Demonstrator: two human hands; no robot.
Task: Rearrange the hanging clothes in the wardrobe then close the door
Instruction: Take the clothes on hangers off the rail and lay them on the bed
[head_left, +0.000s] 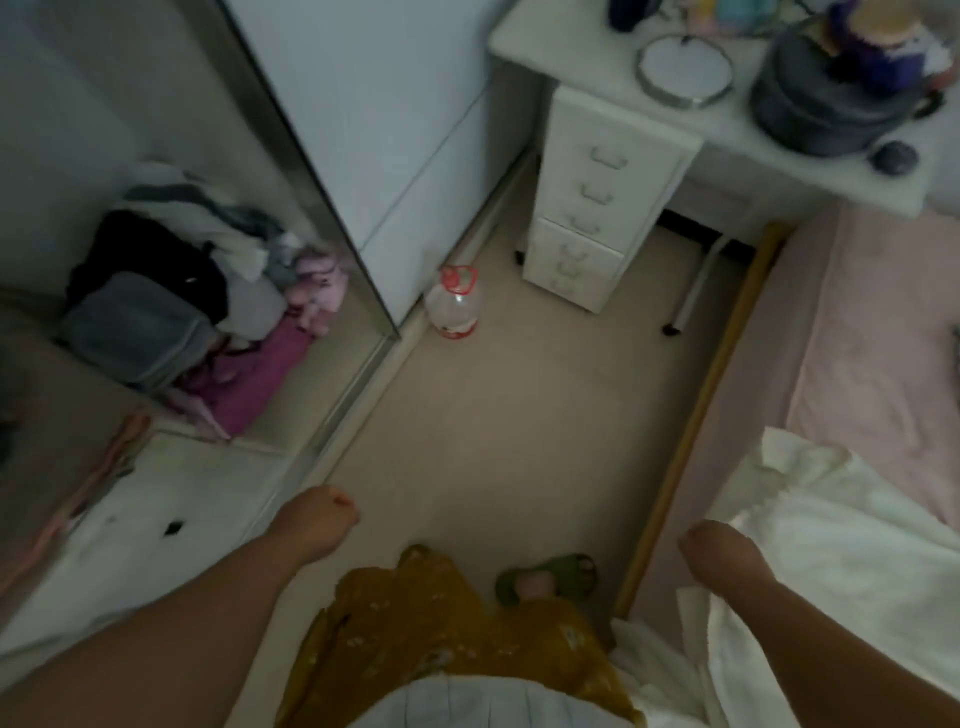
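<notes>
Beige floor (498, 415) (dim room), white wardrobe (374, 130)

No legible text, brand, number or sign was recorded anywhere in the dim, blurred view. A red-and-white label was seen on the plastic bottle (453, 304) standing on the floor by the wardrobe door (395, 156), but its print could not be read.

One head-worn wide-angle view looks steeply down at the floor (493, 415). Both forearms enter from the bottom edge, close to the lens. The wardrobe (363, 130) fills the upper left, a white bench (597, 57) the upper right.
</notes>
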